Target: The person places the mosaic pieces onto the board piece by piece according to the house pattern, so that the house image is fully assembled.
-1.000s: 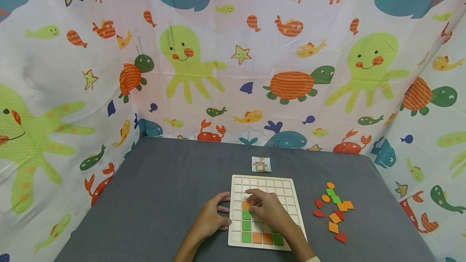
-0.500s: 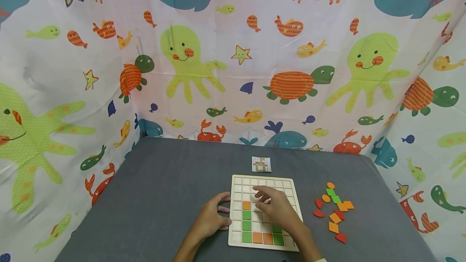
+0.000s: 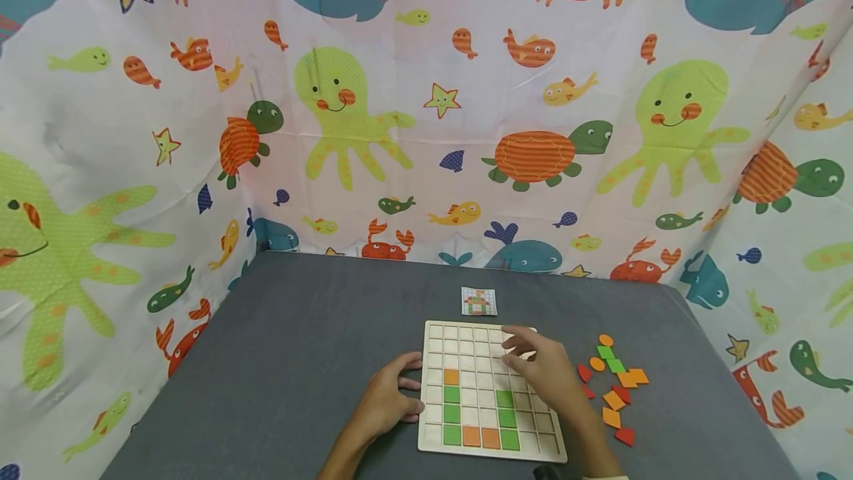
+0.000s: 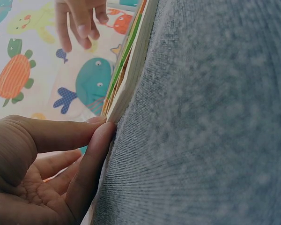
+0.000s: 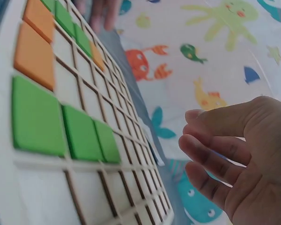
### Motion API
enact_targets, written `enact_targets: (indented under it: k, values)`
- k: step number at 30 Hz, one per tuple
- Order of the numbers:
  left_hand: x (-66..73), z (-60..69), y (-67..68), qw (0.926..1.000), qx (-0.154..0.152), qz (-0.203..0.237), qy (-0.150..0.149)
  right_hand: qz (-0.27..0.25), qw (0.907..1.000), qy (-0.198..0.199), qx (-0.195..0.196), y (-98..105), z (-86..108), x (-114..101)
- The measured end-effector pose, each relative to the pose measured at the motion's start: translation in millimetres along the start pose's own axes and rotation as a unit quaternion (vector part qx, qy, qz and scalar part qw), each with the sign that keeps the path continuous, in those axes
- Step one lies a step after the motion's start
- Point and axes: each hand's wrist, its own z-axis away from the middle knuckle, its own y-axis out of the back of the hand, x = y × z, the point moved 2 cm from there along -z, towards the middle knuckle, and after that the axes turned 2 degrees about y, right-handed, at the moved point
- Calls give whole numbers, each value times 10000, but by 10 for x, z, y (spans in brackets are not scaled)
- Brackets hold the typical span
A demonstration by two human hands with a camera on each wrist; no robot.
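Note:
A pale wooden grid board point(image 3: 469, 376) lies on the table. Green square tiles point(image 3: 452, 414) sit in one of its columns under an orange tile point(image 3: 451, 376). Two orange tiles point(image 3: 480, 437) continue along the near row to another green column point(image 3: 506, 418). My left hand point(image 3: 386, 395) pinches the board's left edge; in the left wrist view its thumb and a finger meet at that edge. Above the board's far right part, my right hand point(image 3: 545, 370) hovers, fingers loosely bent. Nothing shows between them in the right wrist view.
Right of the board lie loose pieces: orange discs point(image 3: 597, 364), green rhombuses point(image 3: 605, 352), orange pieces point(image 3: 611, 417) and red pieces point(image 3: 624, 435). A small pattern card point(image 3: 478, 301) lies beyond the board. A sea-animal curtain point(image 3: 426, 169) hangs behind the grey table point(image 3: 300, 361).
My right hand has moved right, from beside the left-hand orange tile to the board's far right side, uncovering the right green column. My left hand has stayed at the edge.

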Motion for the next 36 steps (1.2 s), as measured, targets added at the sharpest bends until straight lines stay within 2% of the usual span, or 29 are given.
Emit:
enact_targets:
  k: [9, 15, 22, 30, 36]
  values:
    - [-8, -5, 2, 10000, 2, 1, 14, 378, 9984, -54, 421, 277, 40, 231]
    - [-5, 1, -1, 10000, -1, 19, 26, 364, 9981, -129, 486, 451, 98, 403]
    - [-4, 3, -1, 10000, 15, 5, 29, 490, 9959, -78, 760, 641, 157, 555]
    - [-8, 2, -3, 10000, 16, 18, 26, 317, 9936, -886, 623, 834, 239, 704]
    - [-1, 6, -1, 10000, 20, -3, 42, 265, 9901, -1260, 556, 982, 340, 814]
